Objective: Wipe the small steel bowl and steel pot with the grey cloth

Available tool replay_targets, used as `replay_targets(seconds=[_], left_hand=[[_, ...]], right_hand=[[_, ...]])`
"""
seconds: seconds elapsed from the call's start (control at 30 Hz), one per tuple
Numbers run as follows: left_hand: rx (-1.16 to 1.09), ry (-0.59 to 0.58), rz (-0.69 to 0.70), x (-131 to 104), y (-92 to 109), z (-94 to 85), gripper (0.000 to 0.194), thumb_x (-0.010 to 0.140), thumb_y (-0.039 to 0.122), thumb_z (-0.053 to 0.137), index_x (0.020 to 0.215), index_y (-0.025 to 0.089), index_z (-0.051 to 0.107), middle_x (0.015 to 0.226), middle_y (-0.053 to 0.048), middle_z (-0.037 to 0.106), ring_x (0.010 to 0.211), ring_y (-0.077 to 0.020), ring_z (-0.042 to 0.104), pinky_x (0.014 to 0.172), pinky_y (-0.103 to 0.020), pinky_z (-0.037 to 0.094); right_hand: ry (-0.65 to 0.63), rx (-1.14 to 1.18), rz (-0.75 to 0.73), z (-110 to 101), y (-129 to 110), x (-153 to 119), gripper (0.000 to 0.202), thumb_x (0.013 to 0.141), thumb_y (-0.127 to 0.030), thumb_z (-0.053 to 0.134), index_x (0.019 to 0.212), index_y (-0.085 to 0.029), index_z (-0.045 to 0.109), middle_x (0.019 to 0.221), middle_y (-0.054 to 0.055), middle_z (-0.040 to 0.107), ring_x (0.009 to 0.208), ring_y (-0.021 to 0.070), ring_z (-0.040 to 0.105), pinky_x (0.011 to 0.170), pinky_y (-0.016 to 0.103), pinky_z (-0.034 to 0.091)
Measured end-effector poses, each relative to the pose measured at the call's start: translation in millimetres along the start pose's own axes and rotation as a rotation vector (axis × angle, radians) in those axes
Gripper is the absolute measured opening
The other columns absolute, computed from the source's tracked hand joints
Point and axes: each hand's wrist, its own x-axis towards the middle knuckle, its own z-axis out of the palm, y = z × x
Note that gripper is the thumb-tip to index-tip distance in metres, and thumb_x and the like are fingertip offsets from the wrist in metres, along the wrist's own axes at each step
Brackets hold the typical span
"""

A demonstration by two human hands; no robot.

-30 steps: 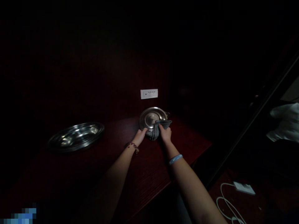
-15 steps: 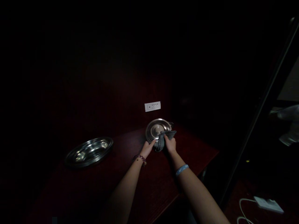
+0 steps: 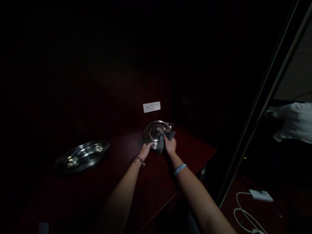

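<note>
A round, shiny metal dish is tilted up towards me near the back of the dark red table. My left hand grips its lower left rim, thumb on the inner side and fingers hidden beneath. In my right hand is a bunched grey cloth, which lies over the dish's lower right rim. Part of another shiny metal piece shows behind the dish at its right; its kind is unclear.
A larger oval metal dish lies on the table at left. A white socket panel is on the back wall. Beyond a dark upright frame at right, a white power strip with a cable lies on the floor, below some white fabric.
The whole view has swung to the right, so everything sits further left. Both hands keep their hold, and the cloth stays at the dish's lower right rim.
</note>
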Motion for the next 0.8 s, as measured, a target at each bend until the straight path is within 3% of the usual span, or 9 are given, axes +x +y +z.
replay_targets(seconds=[0.23,0.8], left_hand=[[0.034,0.084,-0.093,4.2,-7.0,-1.8,0.033,0.067,0.029,0.065,0.095,0.013,0.07,0.106,-0.009,0.072,0.112,-0.0265,0.06,0.104,-0.04,0.04],[0.022,-0.019,0.048,-4.9,1.5,2.8,0.039,0.072,0.03,0.069,0.106,0.011,0.067,0.117,-0.013,0.068,0.117,-0.0251,0.059,0.109,-0.04,0.037]], right_hand=[[-0.007,-0.054,-0.007,-2.3,-1.7,-2.2,0.036,0.083,-0.046,0.057,0.1,-0.018,0.073,0.099,0.013,0.074,0.096,0.024,0.069,0.08,0.028,0.051],[0.024,-0.022,-0.01,-1.6,-4.4,-5.0,0.036,0.083,-0.044,0.057,0.103,-0.018,0.072,0.1,0.013,0.073,0.099,0.0247,0.069,0.082,0.029,0.05]])
